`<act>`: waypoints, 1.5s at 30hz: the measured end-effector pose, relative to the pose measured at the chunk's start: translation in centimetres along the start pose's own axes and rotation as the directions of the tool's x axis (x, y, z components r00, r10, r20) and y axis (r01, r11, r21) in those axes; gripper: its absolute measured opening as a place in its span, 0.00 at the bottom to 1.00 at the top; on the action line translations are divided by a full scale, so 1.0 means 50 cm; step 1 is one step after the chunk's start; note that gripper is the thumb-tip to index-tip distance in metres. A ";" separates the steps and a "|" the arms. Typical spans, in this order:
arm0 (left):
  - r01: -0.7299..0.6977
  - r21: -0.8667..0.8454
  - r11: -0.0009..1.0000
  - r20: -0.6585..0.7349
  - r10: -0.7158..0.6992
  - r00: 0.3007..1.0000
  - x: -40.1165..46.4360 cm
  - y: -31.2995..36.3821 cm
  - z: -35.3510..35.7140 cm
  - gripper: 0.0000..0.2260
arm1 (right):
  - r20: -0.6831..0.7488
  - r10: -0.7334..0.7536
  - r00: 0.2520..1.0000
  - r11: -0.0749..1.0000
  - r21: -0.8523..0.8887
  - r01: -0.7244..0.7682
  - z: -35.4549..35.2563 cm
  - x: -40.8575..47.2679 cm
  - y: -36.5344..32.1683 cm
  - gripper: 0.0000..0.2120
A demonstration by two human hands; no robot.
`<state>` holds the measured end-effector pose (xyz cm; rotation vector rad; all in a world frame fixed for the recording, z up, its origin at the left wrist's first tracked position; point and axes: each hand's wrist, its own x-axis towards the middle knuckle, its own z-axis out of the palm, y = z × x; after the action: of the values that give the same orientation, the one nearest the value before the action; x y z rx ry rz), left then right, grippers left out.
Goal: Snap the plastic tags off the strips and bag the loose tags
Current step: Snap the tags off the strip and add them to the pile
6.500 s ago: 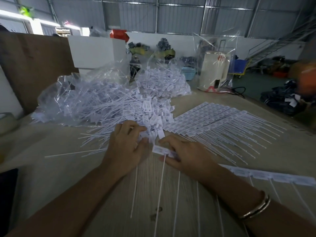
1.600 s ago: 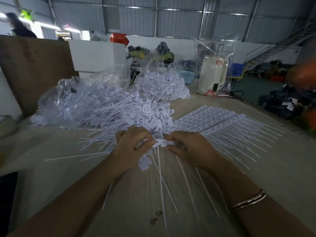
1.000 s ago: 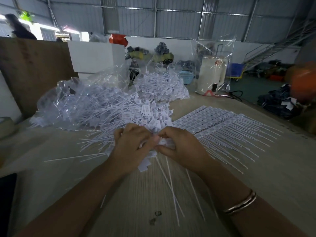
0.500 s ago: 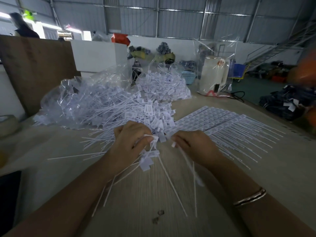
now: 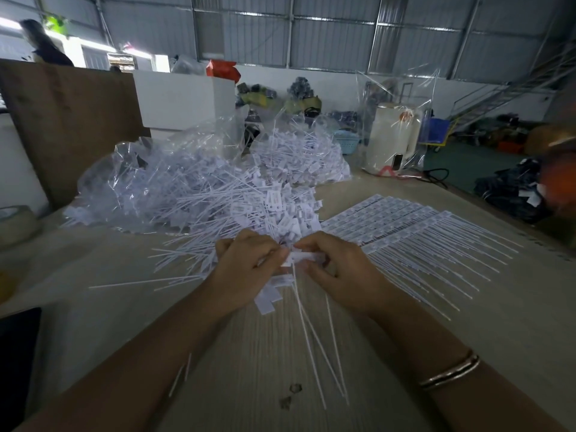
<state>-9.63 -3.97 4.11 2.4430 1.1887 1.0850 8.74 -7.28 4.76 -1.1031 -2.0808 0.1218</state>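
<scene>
Head view. Compared with half a second earlier, the two hands have closed the gap between them: then they sat apart with thin tails splayed between, now they meet over one short strip. Against the frame 6.5 s back, the strip lying along the near right edge of the table is gone from sight.

Left hand: fingers curled, thumb and forefinger pinching the left end of the strip; several loose tags bunch under the palm. Right hand: fingers curled round the strip's right end, thumb beneath. A metal bangle sits on the right forearm.

Strip: white plastic, flat rectangular heads joined side by side, thin stiff tails hanging toward the camera over the table, some crossing each other.

Behind the hands: heap of snapped-off tags, white, matte, tangled heads and needle-like tails, spilling out of a crinkled clear plastic bag. A second bagged heap lies further back. Right of the hands: unbroken strips laid in overlapping rows, tails fanned out to the right.

Table surface: pale wood grain, smooth, two small dark marks near the front edge. Tape roll at far left, partly cut off by the frame.
</scene>
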 end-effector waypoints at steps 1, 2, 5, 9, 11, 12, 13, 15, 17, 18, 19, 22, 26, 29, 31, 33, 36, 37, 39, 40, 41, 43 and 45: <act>0.002 0.000 1.000 -0.028 -0.002 1.000 0.000 -0.004 0.001 0.17 | 0.019 0.007 1.000 1.000 -0.005 -0.007 -0.004 -0.004 0.007 0.13; 0.005 -0.007 1.000 -0.047 -0.006 0.999 0.000 -0.005 0.001 0.18 | 0.027 0.011 1.000 0.999 -0.040 -0.010 -0.005 -0.007 0.014 0.13; -0.016 -0.011 1.000 -0.038 0.015 0.999 0.001 -0.008 0.006 0.16 | -0.008 0.017 1.000 0.988 -0.155 -0.018 -0.004 -0.009 0.020 0.12; -0.110 0.039 0.993 -0.062 0.112 0.992 -0.004 0.000 -0.006 0.17 | 0.014 0.006 1.000 0.996 -0.087 -0.004 -0.008 0.000 0.016 0.08; -0.162 0.021 0.987 -0.061 0.163 0.985 -0.004 0.000 -0.017 0.19 | 0.032 0.043 0.999 0.999 -0.002 -0.043 -0.014 0.001 0.022 0.05; -0.183 -0.016 0.983 -0.077 0.182 0.980 -0.002 -0.004 -0.025 0.19 | 0.017 0.072 0.997 0.997 0.023 -0.072 -0.022 0.000 0.028 0.05; -0.195 -0.054 0.979 -0.115 0.188 0.975 0.003 -0.013 -0.035 0.18 | -0.015 0.110 0.994 0.993 0.041 -0.110 -0.034 -0.002 0.036 0.07; -0.177 -0.061 0.982 -0.195 0.162 0.967 0.013 -0.040 -0.059 0.15 | -0.087 0.187 0.978 0.979 0.092 -0.179 -0.058 -0.009 0.055 0.07; -0.145 0.020 0.989 -0.160 0.146 0.976 0.018 -0.071 -0.075 0.17 | -0.117 0.211 0.970 0.976 0.081 -0.202 -0.063 -0.014 0.059 0.03; -0.121 0.091 0.988 -0.093 0.129 0.987 0.021 -0.080 -0.075 0.21 | -0.101 0.206 0.973 0.978 0.054 -0.202 -0.051 -0.012 0.057 0.05; -0.091 0.197 0.976 -0.013 0.095 0.995 0.025 -0.084 -0.069 0.25 | -0.065 0.194 0.979 0.981 0.027 -0.193 -0.030 -0.007 0.052 0.06; 0.047 0.561 0.827 0.011 -0.064 0.998 0.030 -0.065 -0.044 0.28 | 0.000 0.196 0.981 0.976 -0.100 -0.195 0.040 0.018 0.027 0.11; 0.235 0.579 0.780 -0.238 -0.114 0.965 0.018 -0.042 -0.063 0.30 | -0.005 0.241 0.971 0.921 -0.314 -0.230 0.075 0.023 0.031 0.17; 0.369 0.534 0.761 -0.120 -0.364 0.924 0.007 -0.034 -0.109 0.42 | -0.053 0.378 0.924 0.897 -0.228 -0.380 0.047 0.002 0.031 0.24; 0.416 0.618 0.668 0.067 -0.572 0.818 -0.013 -0.030 -0.127 0.46 | 0.073 0.403 0.912 0.908 -0.157 -0.388 0.021 -0.018 0.028 0.25; 0.367 0.718 0.591 0.183 -0.670 0.720 -0.036 -0.024 -0.129 0.54 | 0.170 0.375 0.911 0.927 -0.083 -0.366 0.006 -0.035 0.017 0.23; 0.339 0.711 0.616 0.264 -0.681 0.683 -0.050 -0.008 -0.109 0.61 | 0.272 0.383 0.883 0.913 0.036 -0.407 0.025 -0.040 -0.012 0.22; 0.329 0.681 0.654 0.304 -0.661 0.686 -0.049 0.000 -0.097 0.61 | 0.307 0.379 0.873 0.910 0.050 -0.413 0.037 -0.036 -0.024 0.23; 0.281 0.654 0.702 0.368 -0.620 0.693 -0.042 0.015 -0.075 0.57 | 0.369 0.342 0.864 0.920 0.055 -0.388 0.057 -0.025 -0.048 0.24; 0.254 0.653 0.714 0.393 -0.605 0.692 -0.039 0.022 -0.068 0.51 | 0.394 0.316 0.863 0.930 0.050 -0.364 0.062 -0.018 -0.059 0.22; 0.221 0.648 0.729 0.425 -0.587 0.689 -0.036 0.027 -0.061 0.44 | 0.419 0.290 0.860 0.939 0.047 -0.340 0.064 -0.009 -0.068 0.21; 0.154 0.595 0.789 0.503 -0.515 0.693 -0.032 0.035 -0.054 0.26 | 0.450 0.273 0.850 0.936 0.080 -0.343 0.065 0.007 -0.075 0.21; 0.134 0.519 0.844 0.545 -0.448 0.709 -0.032 0.036 -0.055 0.15 | 0.421 0.314 0.851 0.890 0.183 -0.419 0.062 0.012 -0.068 0.23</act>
<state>-11.13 -6.68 6.05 2.4432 1.5986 -0.1928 4.20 -8.17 4.30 -1.3793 -2.0676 0.8497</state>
